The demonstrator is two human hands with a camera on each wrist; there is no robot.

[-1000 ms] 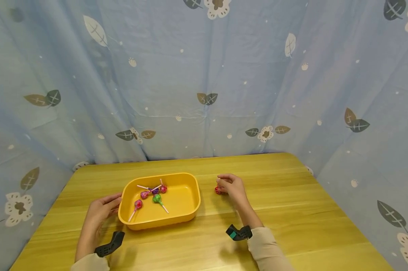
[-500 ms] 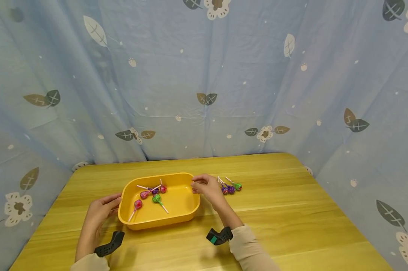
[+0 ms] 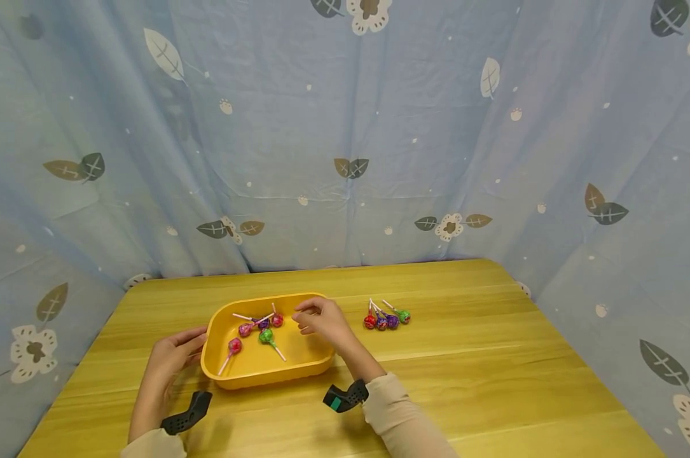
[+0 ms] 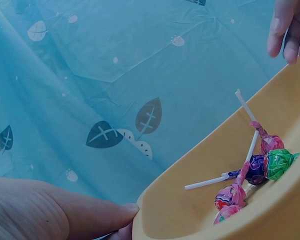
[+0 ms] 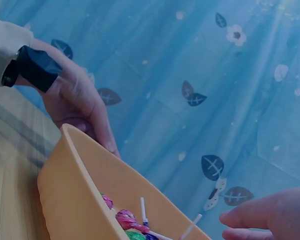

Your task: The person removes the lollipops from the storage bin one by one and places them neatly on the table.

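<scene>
A yellow plastic basket [image 3: 264, 383] stands on the table, left of centre. Inside its left half lie several wrapped lollipops: pink ones [image 3: 234, 345], a purple one [image 3: 263, 324] and a green one [image 3: 266, 336]. My left hand [image 3: 170, 356] rests against the basket's left end. In the left wrist view, its straight thumb [image 4: 105, 215] touches the rim. My right hand [image 3: 323, 323] is over the basket's right half, fingers loosely bent, with nothing seen between them. To the right of the basket, a red lollipop [image 3: 369, 322] lies beside purple ones [image 3: 392, 322] and a green one [image 3: 404, 317].
The wood-grain table [image 3: 482, 356] reaches back to a blue patterned curtain [image 3: 299, 146], which also hangs along both sides. Black bands [image 3: 347, 395] are worn on both wrists.
My right hand has left the red lollipop on the table and moved left over the basket. The lollipops beside the basket have come into sight. My left hand has stayed put.
</scene>
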